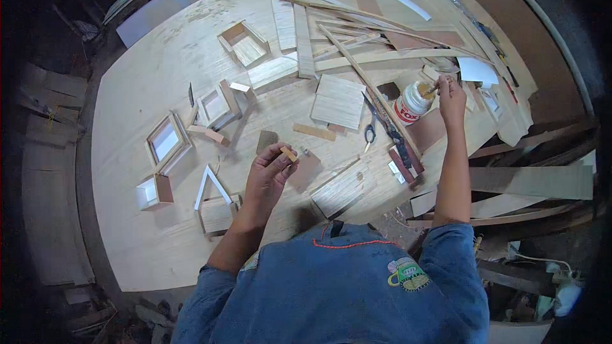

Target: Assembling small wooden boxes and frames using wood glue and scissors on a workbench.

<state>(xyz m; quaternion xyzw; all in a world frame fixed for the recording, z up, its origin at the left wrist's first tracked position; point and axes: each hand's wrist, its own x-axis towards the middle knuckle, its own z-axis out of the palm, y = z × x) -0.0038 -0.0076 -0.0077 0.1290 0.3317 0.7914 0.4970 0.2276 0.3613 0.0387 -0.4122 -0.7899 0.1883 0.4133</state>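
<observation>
Currently, a small wooden block is pinched in the left hand; a thin stick is gripped by the right hand at an open white jar's mouth.

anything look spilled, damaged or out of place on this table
No clear spill shows by the open jar. The wood strips lie crossed untidily at the far right. Blotchy marks near the table's far edge, left of centre, look patchy against the plainer surface; I can't tell what they are.
</observation>
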